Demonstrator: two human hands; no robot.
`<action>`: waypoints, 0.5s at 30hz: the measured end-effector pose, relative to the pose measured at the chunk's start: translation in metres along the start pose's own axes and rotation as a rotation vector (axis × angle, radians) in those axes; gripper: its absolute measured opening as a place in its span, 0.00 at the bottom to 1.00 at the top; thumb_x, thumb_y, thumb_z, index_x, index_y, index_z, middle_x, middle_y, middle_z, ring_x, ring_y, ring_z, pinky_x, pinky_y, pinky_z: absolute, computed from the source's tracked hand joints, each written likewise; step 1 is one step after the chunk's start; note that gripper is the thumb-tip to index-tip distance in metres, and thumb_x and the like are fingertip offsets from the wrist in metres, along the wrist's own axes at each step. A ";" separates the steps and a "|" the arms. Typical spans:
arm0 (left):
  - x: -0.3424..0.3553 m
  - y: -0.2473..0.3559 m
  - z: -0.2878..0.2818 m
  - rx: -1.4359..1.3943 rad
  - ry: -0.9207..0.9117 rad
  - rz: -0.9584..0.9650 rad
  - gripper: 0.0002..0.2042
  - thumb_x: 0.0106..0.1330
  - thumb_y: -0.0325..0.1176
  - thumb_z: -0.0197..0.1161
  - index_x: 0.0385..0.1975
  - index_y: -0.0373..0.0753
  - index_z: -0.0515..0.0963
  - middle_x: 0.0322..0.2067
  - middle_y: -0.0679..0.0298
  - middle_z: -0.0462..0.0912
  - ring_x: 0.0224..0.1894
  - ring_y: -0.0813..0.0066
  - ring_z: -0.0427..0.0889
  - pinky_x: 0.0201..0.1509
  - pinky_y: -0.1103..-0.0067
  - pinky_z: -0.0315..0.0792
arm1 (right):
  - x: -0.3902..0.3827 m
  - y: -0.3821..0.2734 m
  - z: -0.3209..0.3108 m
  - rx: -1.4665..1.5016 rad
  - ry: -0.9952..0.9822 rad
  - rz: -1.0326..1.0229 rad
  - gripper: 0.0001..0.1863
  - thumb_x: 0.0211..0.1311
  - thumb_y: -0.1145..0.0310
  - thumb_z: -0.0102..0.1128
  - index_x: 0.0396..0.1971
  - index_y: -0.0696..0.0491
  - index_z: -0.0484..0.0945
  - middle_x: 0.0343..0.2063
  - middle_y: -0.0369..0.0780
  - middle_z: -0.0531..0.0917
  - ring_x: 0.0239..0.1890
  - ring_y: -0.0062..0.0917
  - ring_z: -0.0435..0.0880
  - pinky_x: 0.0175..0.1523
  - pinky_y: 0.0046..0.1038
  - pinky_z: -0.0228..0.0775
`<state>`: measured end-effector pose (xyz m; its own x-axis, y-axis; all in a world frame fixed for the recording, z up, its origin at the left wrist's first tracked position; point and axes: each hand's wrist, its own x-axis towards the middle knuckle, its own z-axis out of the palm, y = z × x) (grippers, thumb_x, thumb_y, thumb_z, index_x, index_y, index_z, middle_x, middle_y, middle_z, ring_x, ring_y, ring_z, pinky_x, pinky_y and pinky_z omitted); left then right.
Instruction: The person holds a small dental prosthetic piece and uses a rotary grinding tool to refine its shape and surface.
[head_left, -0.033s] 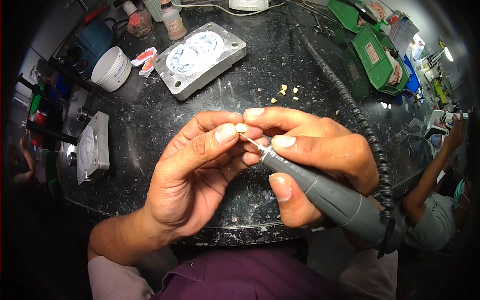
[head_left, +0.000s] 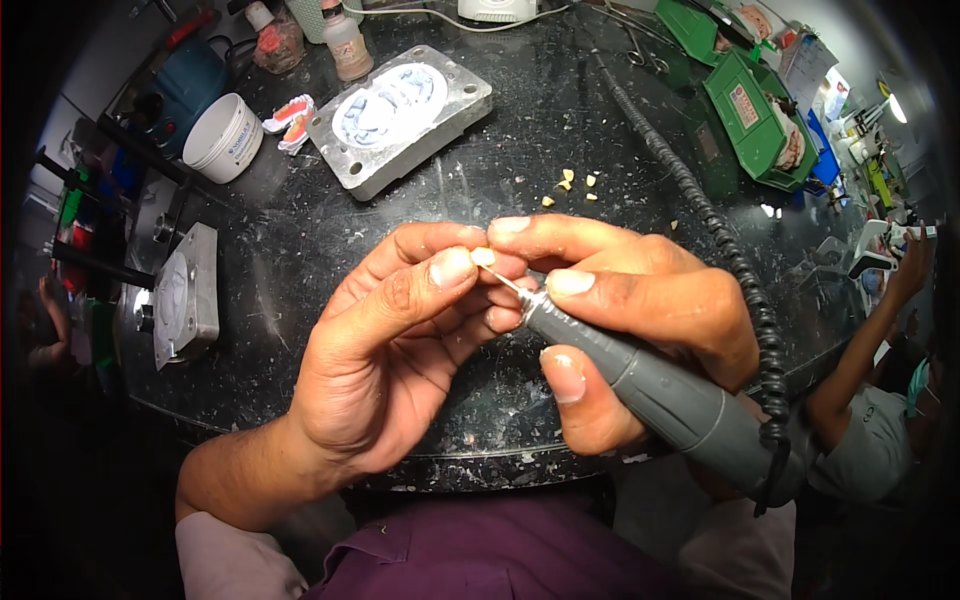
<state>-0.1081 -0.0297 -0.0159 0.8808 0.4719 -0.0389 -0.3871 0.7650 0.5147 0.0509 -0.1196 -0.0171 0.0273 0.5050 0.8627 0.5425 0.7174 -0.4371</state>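
Between thumb and index finger, my left hand (head_left: 375, 350) pinches a small ivory artificial tooth (head_left: 483, 256). My right hand (head_left: 640, 320) grips a dark grey rotary handpiece (head_left: 665, 385), its thumb and fingers around the front part. The thin metal bur (head_left: 502, 278) at its nose points up and left, with its tip at the tooth; whether it touches cannot be made out. My right index fingertip rests close beside my left fingertips. Beyond my hands, several loose artificial teeth (head_left: 567, 181) lie on the black worktop (head_left: 500, 420).
A metal flask half (head_left: 400, 115) with white plaster lies at the back; another flask half (head_left: 188, 295) stands left. Around them are a white tub (head_left: 223, 138), red-and-white dental pieces (head_left: 290, 122) and a bottle (head_left: 346, 45). A coiled black cable (head_left: 690, 175) and green bins (head_left: 755, 120) are right, beyond them a co-worker's arm (head_left: 870, 330).
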 end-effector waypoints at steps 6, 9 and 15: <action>-0.001 0.001 0.002 -0.017 0.030 -0.027 0.11 0.70 0.28 0.52 0.49 0.30 0.71 0.44 0.51 0.81 0.46 0.67 0.82 0.55 0.74 0.76 | 0.002 -0.004 0.000 -0.028 -0.087 0.008 0.15 0.55 0.80 0.59 0.41 0.65 0.66 0.33 0.59 0.79 0.41 0.45 0.84 0.47 0.38 0.81; -0.001 0.000 0.002 -0.031 0.035 -0.035 0.11 0.71 0.28 0.52 0.49 0.30 0.71 0.44 0.51 0.81 0.46 0.67 0.82 0.55 0.74 0.76 | 0.000 -0.002 -0.003 -0.007 -0.044 0.003 0.16 0.55 0.80 0.60 0.41 0.65 0.66 0.33 0.56 0.79 0.42 0.45 0.84 0.48 0.40 0.80; -0.002 0.000 0.001 -0.041 0.045 -0.047 0.11 0.71 0.29 0.52 0.49 0.31 0.72 0.44 0.51 0.81 0.46 0.68 0.82 0.55 0.74 0.76 | 0.001 -0.004 -0.003 0.008 -0.059 -0.001 0.16 0.55 0.80 0.60 0.42 0.63 0.67 0.32 0.53 0.80 0.41 0.44 0.84 0.50 0.43 0.79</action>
<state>-0.1092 -0.0310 -0.0145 0.8854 0.4538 -0.1006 -0.3576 0.8033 0.4763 0.0514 -0.1230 -0.0139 -0.0234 0.5314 0.8468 0.5356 0.7218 -0.4382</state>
